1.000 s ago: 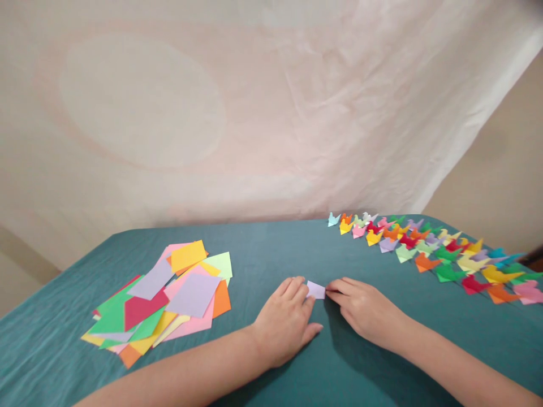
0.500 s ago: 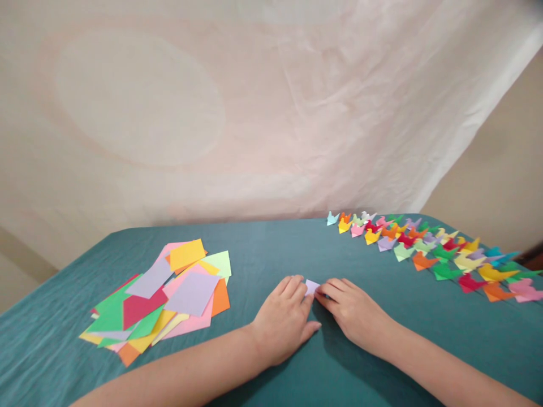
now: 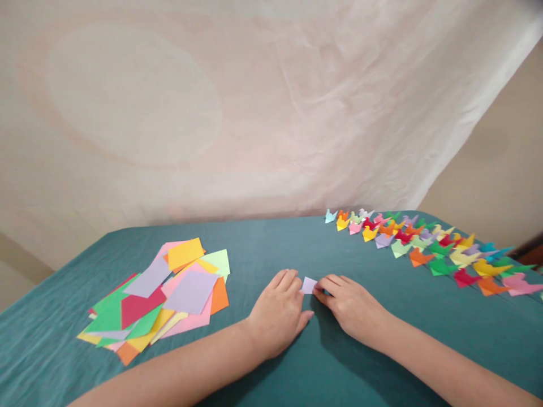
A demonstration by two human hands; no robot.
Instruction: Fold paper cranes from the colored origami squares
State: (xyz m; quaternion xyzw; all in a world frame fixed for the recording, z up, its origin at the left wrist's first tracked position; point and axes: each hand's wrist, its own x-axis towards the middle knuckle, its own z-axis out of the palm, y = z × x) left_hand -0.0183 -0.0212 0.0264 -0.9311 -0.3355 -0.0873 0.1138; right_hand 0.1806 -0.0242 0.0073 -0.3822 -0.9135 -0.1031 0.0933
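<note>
A small lilac piece of folded paper (image 3: pixel 309 285) lies on the teal tablecloth (image 3: pixel 271 249) near the front middle. My left hand (image 3: pixel 278 314) rests flat on the cloth, its fingertips pressing on the paper's left edge. From the right, the fingertips of my right hand (image 3: pixel 350 305) pinch the paper's right edge. Most of the paper is hidden under my fingers.
A loose pile of coloured paper squares (image 3: pixel 156 297) lies at the left. Several rows of small folded paper figures (image 3: pixel 428 249) in many colours run along the right side. A pale sheet (image 3: pixel 237 113) hangs behind the table.
My right hand has slid left over the lilac paper, so less of it shows. Both hands and the paper have shifted slightly left and up in the picture.
</note>
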